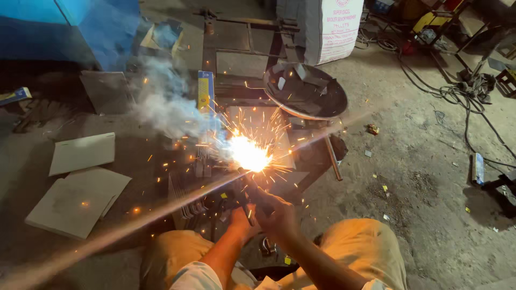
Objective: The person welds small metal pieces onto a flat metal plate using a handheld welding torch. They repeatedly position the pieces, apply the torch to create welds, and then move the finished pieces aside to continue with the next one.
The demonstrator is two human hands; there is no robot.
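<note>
We see the right hand (277, 212) with fingers wrapped tight around a dark welding holder (248, 200). The left hand (240, 221) sits just beside it, touching; we cannot tell its finger spread. Just beyond the fingertips a bright arc (248, 154) throws sparks over a metal frame (269, 161). Smoke (166, 104) drifts up farther out, and flat tiles (75, 198) lie well off to the left.

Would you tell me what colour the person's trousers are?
Tan trousers, clearest in the head view.
</note>
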